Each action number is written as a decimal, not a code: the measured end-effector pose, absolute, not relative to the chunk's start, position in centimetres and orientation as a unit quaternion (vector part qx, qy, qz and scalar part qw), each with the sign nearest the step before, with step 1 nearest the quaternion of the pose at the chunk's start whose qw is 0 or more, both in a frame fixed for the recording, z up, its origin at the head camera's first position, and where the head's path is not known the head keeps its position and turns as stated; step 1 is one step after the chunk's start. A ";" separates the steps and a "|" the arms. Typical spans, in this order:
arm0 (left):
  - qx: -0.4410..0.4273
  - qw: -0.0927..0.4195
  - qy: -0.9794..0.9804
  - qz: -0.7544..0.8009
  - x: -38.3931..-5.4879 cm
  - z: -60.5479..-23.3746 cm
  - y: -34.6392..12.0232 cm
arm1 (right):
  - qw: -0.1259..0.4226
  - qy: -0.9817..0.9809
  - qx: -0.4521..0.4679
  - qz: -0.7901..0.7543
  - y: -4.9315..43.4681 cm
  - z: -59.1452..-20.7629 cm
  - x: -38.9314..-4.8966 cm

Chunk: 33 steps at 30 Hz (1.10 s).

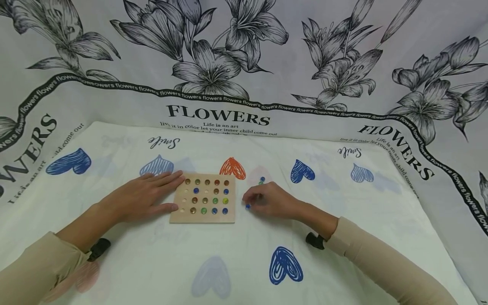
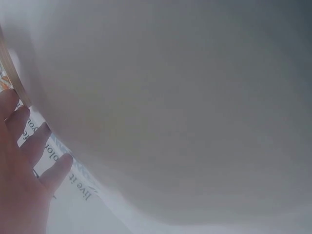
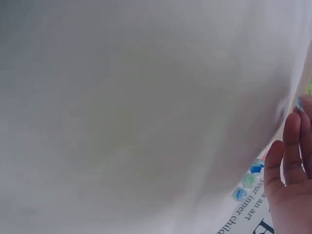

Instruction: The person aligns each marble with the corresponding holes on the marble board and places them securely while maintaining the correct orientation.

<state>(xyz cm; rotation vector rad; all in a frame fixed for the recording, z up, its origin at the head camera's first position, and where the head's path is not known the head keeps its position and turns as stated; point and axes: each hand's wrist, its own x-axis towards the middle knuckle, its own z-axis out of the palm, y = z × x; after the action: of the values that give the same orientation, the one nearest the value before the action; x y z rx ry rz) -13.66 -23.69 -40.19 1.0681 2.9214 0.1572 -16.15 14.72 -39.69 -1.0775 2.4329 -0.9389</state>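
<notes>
A wooden board (image 1: 202, 218) with rows of round holes lies flat on the cloth, many holding glass marbles in blue, green, yellow and brownish tones. Several pale holes show toward its left side. My left hand (image 1: 150, 197) rests along the board's left edge, fingers extended and thumb at its lower left; in the left wrist view the fingers (image 2: 36, 146) are spread. Right of the board, my right hand (image 1: 272, 200) pinches a blue marble (image 1: 248, 206) between thumb and fingertips. That marble (image 3: 300, 103) shows only partly in the right wrist view.
Just beyond my right hand sit loose marbles, a blue one (image 1: 262, 179) and a green one (image 3: 249, 181) among them. White cloth (image 1: 244, 262) printed with hearts covers the surface. A flower-printed cloth (image 1: 305, 67) borders the far side.
</notes>
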 end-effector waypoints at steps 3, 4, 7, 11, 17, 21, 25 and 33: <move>0.343 0.012 0.938 0.050 -13.7 -40.2 -23.7 | 0.145 0.850 -0.378 -0.337 14.4 -39.4 -16.4; 0.343 0.013 0.938 0.050 -13.7 -40.2 -23.7 | 0.143 0.849 -0.378 -0.339 14.2 -39.4 -16.4; 0.343 0.013 0.938 0.048 -13.7 -40.2 -23.7 | 0.139 0.849 -0.379 -0.340 13.5 -39.4 -16.7; 0.344 0.012 0.938 0.048 -13.6 -40.1 -23.8 | 0.126 0.850 -0.385 -0.338 12.5 -39.1 -17.0; 0.343 0.016 0.938 0.051 -13.6 -40.0 -23.7 | 0.103 0.848 -0.395 -0.338 10.9 -38.5 -17.5; 0.342 0.020 0.938 0.048 -13.6 -40.0 -23.7 | 0.099 0.846 -0.399 -0.341 9.9 -38.2 -17.8; 0.338 0.027 0.940 0.047 -13.6 -39.9 -23.7 | 0.104 0.843 -0.394 -0.350 8.9 -38.2 -18.0; 0.336 0.026 0.940 0.051 -13.7 -40.0 -23.6 | 0.104 0.841 -0.392 -0.359 6.9 -38.7 -18.1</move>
<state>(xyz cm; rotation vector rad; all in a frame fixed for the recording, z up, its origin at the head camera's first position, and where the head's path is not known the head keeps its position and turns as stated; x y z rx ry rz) -13.65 -23.60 -40.00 1.0390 2.9049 0.1574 -18.07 6.94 -38.68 -1.1569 2.4793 -1.0574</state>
